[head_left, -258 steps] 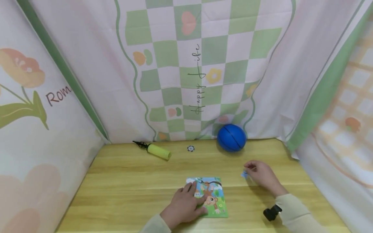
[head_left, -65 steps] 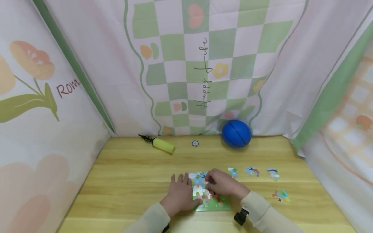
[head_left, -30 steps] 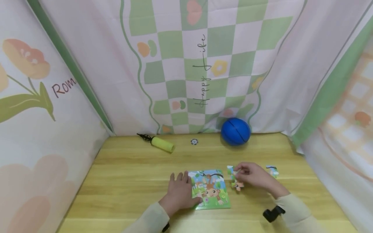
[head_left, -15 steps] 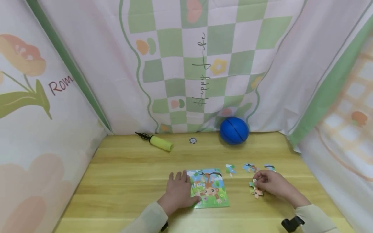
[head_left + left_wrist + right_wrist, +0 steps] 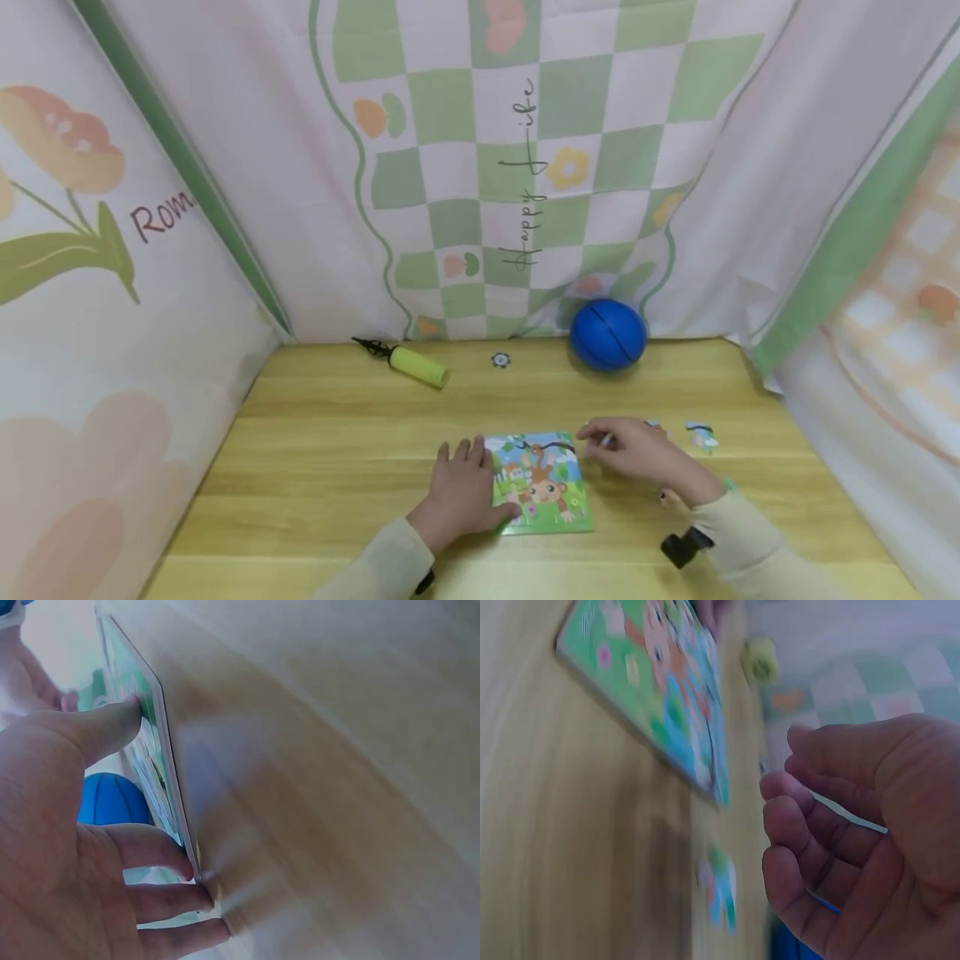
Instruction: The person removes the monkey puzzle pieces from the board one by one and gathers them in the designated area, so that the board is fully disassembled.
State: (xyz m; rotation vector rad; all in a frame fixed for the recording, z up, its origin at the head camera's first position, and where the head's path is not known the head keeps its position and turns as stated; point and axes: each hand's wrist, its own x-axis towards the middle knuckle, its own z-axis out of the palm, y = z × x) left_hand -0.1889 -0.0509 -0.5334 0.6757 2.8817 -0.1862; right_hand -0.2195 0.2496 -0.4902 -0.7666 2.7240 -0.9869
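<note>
A flat jigsaw puzzle [image 5: 551, 500] with a monkey picture lies on the wooden table in front of me. My left hand [image 5: 459, 492] rests at its left edge, fingers stretched out; in the left wrist view the thumb [image 5: 112, 729] lies on the picture side. Right of the puzzle hovers my right hand [image 5: 633, 450], its fingers loosely bent with nothing between them in the right wrist view. Below that hand a puzzle piece [image 5: 721, 891] lies on the table. Another piece [image 5: 701, 437] sits farther right. The monkey-face piece [image 5: 670, 498] is partly covered by my right wrist.
Toward the back stand a blue ball [image 5: 608, 335] on the right and a yellow-green hand pump [image 5: 418, 367] with a black nozzle on the left. Between them lies a small gear-shaped disc [image 5: 500, 360]. Printed curtains [image 5: 442, 183] enclose the table at the back and sides.
Half a second ago my right hand pinched the monkey-face piece; it has let go of it on the table and moved left, toward the puzzle. My left hand has stayed put.
</note>
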